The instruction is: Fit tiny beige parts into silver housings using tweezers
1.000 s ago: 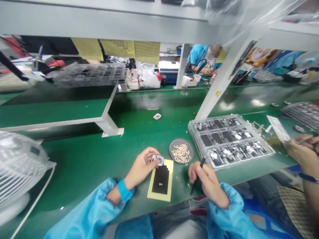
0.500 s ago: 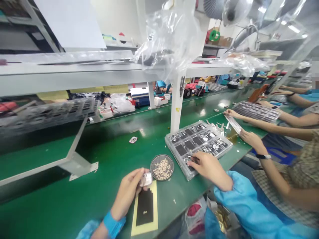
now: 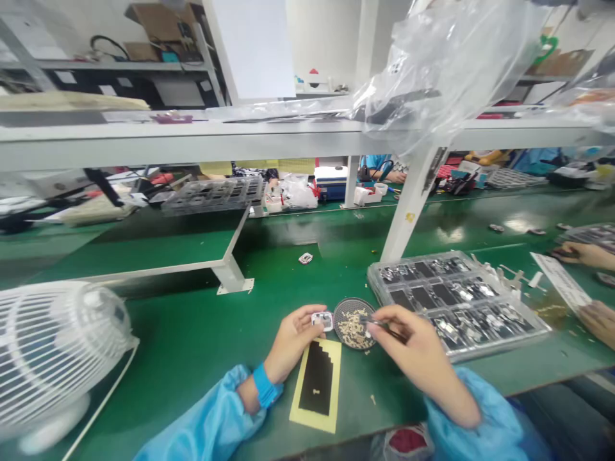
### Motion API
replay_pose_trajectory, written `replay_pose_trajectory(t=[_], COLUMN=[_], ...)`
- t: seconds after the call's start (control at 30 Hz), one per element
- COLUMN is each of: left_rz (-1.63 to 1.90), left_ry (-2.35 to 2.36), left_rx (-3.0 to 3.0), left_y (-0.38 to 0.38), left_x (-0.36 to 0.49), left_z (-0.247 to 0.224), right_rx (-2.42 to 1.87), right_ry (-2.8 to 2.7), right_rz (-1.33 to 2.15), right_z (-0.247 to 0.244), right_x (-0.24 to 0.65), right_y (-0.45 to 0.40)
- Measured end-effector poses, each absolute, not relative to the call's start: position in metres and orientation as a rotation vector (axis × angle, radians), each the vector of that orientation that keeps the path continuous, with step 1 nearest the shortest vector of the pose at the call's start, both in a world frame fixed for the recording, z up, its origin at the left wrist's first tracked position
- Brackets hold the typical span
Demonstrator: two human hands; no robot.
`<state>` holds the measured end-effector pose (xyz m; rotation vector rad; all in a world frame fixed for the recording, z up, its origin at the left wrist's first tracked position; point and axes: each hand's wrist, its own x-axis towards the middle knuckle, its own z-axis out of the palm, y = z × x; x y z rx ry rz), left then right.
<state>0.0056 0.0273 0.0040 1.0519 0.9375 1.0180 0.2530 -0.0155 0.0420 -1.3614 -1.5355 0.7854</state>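
Note:
My left hand pinches a small white rounded-corner housing, its open inner side turned up. Dark tweezers are held in my right hand. A small dark and silvery piece shows at the right fingertips; its kind is too small to make out. Those fingertips hover by the right rim of a round dark dish filled with tiny beige parts. Below my left hand lies a yellow backing sheet with black adhesive pieces, one beige part resting on it.
Right of the dish, a clear compartment tray holds black and silvery parts. Another white housing lies farther back. A white fan stands at left, near a low shelf leg. Co-worker's hands hold a white strip at right.
The view has swung left, bringing the fan in. My right hand has moved from the tray to the dish, the tweezers still in it. The left hand keeps the housing, now tilted up.

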Motion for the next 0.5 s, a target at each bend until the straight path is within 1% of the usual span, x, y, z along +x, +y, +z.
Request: replay_pose_trajectory(t=[0.13,0.33,0.5], left_rz=[1.025,0.971,0.972], left_ry=[0.886,0.893,0.909], left_rx=[1.052,1.122,1.183], left_y=[0.029,0.025,0.020], left_x=[0.005,0.001,0.000], left_z=[0.000,-0.002,0.001], right_rx=[-1.071,-1.176,-1.140], right_ry=[-1.638,-1.445,-1.396], right_rz=[0.925,1.123,1.193], right_z=[0.035,0.013,0.010], right_x=[0.208,0.208,0.211], right_y=[0.015,0.026,0.021])
